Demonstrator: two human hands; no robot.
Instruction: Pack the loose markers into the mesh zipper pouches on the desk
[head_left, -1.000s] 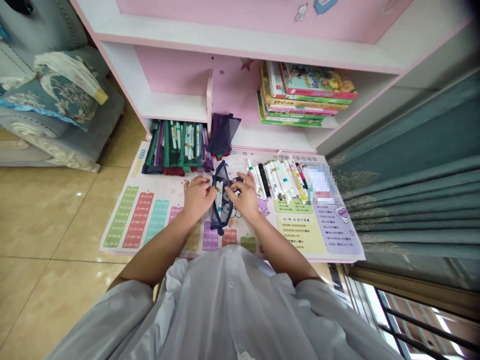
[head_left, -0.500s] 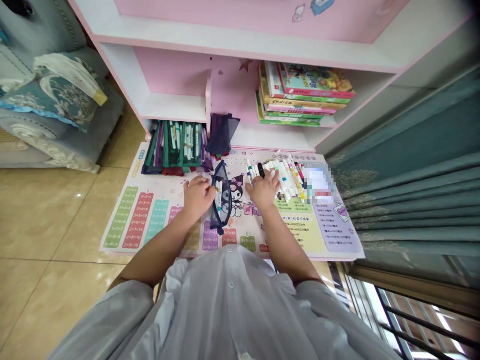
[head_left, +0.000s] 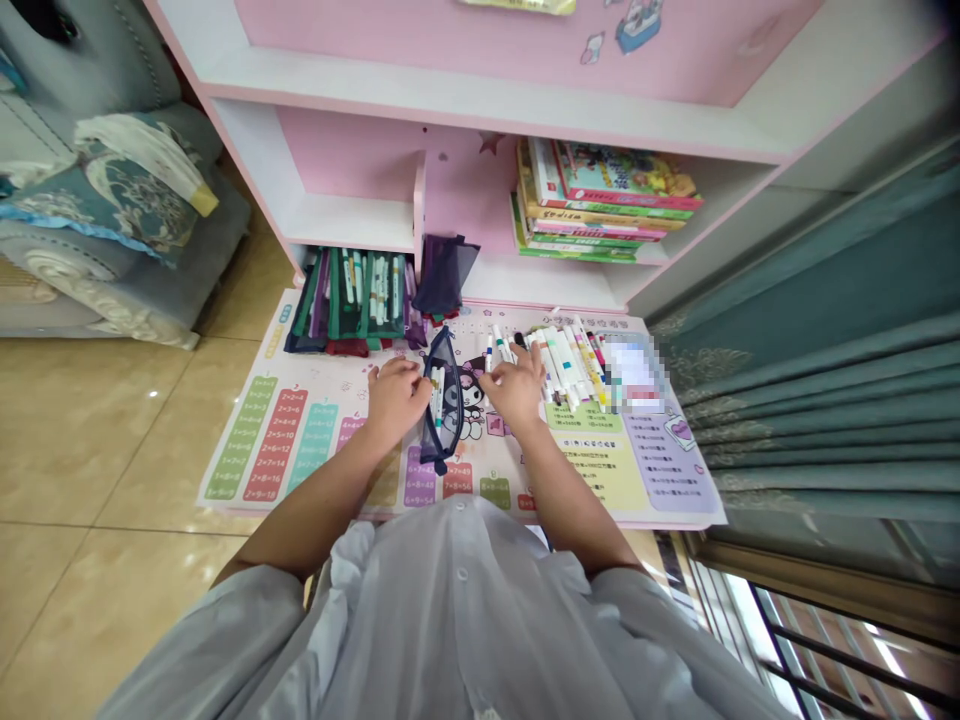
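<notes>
A navy mesh zip pouch lies open on the printed desk mat, with a few white markers inside it. My left hand is closed on the pouch's left edge, thumb and fingers pinched there. To the right of the pouch, my right hand pinches a white marker with a blue band, which stands roughly upright between thumb and forefinger. Its other fingers are lifted over the left end of a pile of markers, mostly white with coloured bands.
Filled mesh pouches lie stacked at the back left, beside dark mesh pouches against the divider. Books are piled on the shelf. A blurred-out item lies right of the markers. A curtain hangs at the right.
My right hand has shifted slightly left from the marker pile and now has one marker pinched. My left hand stays at the pouch. The view has tilted up a little.
</notes>
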